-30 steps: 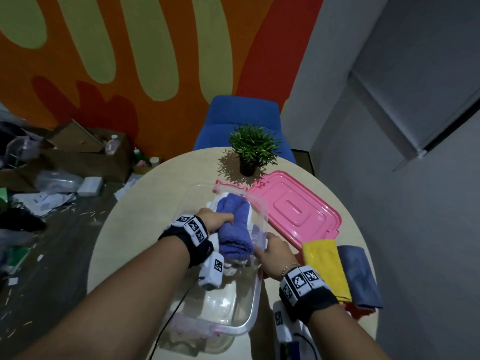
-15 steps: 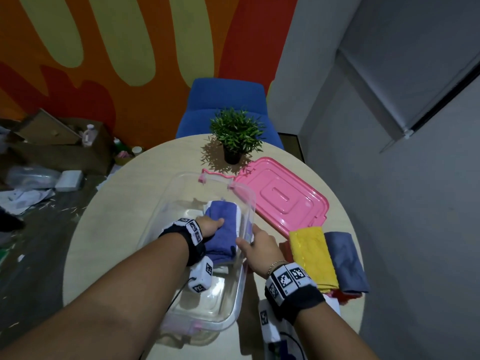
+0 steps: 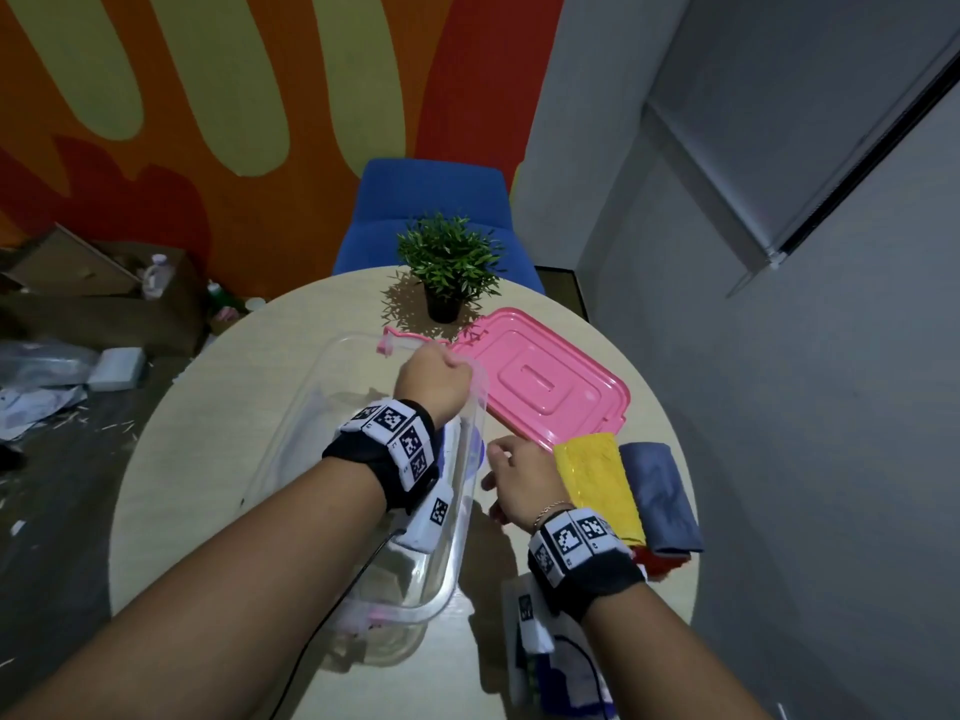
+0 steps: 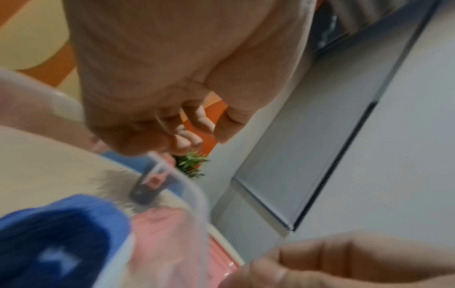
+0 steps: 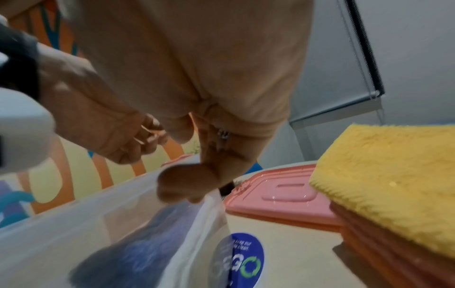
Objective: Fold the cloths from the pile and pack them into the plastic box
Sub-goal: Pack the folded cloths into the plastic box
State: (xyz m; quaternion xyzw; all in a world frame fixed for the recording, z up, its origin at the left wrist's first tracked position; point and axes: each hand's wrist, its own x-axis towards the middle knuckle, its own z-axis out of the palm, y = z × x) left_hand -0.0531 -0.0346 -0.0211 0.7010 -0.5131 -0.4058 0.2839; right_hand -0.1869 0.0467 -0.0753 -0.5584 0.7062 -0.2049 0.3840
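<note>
there, left hand (image 3: 435, 380) curled over the plastic box (image 3: 332, 407) rim's far corner

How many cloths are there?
4 that I can see: a blue cloth inside the clear box, and a yellow cloth, a grey cloth and a red cloth stacked beside the pink lid. More may be hidden underneath.

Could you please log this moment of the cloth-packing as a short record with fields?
left hand: above the far rim of the clear plastic box, fingers curled; contact unclear
right hand: beside the box's right wall, holding nothing
in box: blue cloth
waiting pile: yellow cloth and grey cloth, folded, atop a red cloth
pink lid: off, flat on the round table
other: potted plant
</note>
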